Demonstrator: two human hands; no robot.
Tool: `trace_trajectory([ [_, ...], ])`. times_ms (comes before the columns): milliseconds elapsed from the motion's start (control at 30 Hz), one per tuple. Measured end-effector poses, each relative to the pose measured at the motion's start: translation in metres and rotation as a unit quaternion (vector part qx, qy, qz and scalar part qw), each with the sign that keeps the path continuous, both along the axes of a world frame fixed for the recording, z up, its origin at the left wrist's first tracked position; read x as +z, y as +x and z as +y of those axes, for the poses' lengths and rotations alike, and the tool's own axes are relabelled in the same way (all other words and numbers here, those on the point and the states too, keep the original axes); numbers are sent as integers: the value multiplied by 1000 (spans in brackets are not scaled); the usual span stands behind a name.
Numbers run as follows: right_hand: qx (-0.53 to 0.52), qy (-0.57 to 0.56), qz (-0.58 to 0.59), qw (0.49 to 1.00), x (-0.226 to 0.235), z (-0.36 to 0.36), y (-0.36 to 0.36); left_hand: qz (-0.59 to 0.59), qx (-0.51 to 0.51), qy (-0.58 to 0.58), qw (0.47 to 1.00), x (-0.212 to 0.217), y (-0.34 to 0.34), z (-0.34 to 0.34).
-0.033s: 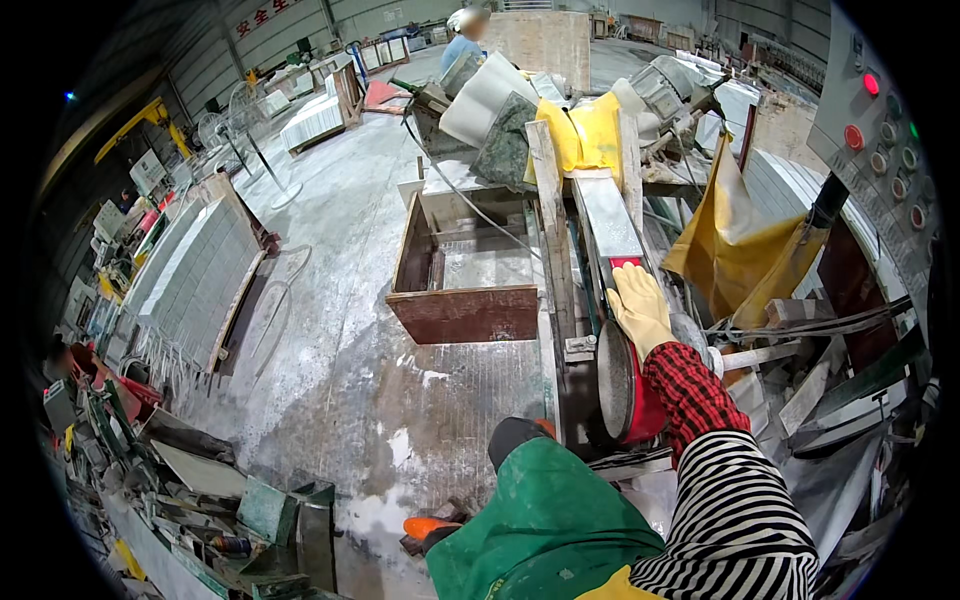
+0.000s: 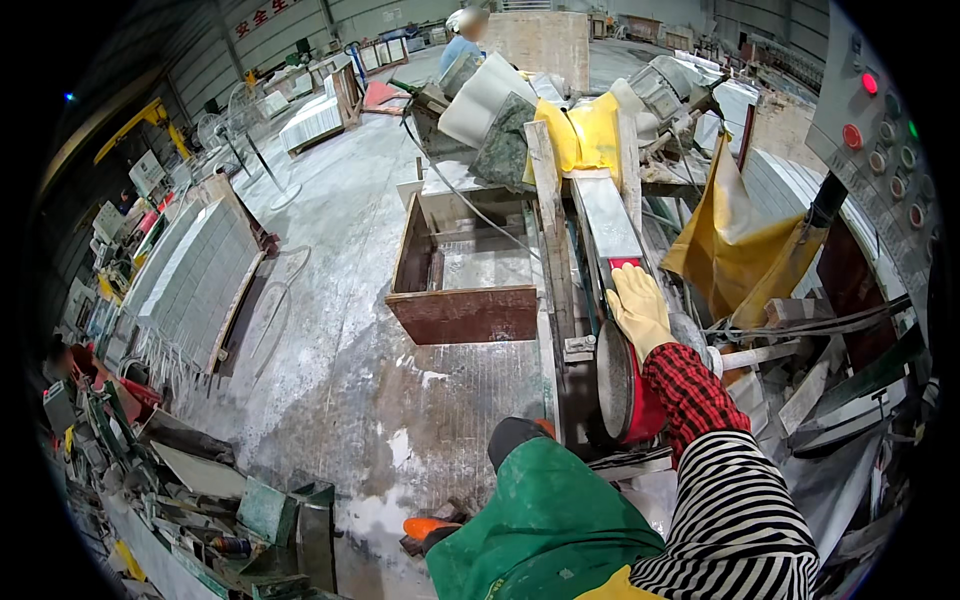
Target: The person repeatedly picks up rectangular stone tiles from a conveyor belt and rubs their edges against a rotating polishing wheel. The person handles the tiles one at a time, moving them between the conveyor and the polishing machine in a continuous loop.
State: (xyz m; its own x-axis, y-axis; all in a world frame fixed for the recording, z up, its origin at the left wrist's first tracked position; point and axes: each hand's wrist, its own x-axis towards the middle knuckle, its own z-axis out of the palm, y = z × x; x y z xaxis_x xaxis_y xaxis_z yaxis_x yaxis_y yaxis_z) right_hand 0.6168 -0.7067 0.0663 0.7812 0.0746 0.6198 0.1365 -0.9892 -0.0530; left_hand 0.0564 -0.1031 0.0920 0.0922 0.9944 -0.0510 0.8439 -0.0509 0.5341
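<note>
My right hand (image 2: 638, 305), in a yellow glove, lies flat with its fingers stretched out on the near end of a long grey stone strip (image 2: 605, 215) on the saw bed. It grips nothing. Just below the hand is a round grey saw blade (image 2: 612, 380) with a red guard (image 2: 645, 410). A red plaid cuff and a black-and-white striped sleeve cover my forearm. My left hand is out of sight. My green apron (image 2: 540, 520) fills the lower edge.
A rusty brown open metal box (image 2: 465, 310) stands left of the saw rail. Yellow sheets (image 2: 740, 240) hang at right beside a grey control panel (image 2: 880, 130) with coloured buttons. Stacked grey tiles (image 2: 190, 280) lean at left. Another person (image 2: 465, 35) stands far back. Stone offcuts (image 2: 250, 510) litter the wet floor.
</note>
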Motion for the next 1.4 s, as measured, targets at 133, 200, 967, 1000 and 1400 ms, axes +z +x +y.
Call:
trace_trajectory([
  [133, -2, -13, -16, 1000, -2, 0, -3, 259, -31, 49, 964, -13, -17, 23],
  [200, -1, -12, -11, 1000, -2, 2, -5, 67, -11, 59, 996, -18, -15, 17],
  [967, -6, -25, 7, 1000, -9, 4, -24, 283, -92, 156, 942, -38, -27, 44],
  [1000, -4, -23, 12, 1000, -8, 5, -26, 289, -94, 160, 939, -39, -27, 45],
  [1400, 5, -22, 5, 1000, -5, 8, -40, 380, -143, 162, 899, -113, -98, 116],
])
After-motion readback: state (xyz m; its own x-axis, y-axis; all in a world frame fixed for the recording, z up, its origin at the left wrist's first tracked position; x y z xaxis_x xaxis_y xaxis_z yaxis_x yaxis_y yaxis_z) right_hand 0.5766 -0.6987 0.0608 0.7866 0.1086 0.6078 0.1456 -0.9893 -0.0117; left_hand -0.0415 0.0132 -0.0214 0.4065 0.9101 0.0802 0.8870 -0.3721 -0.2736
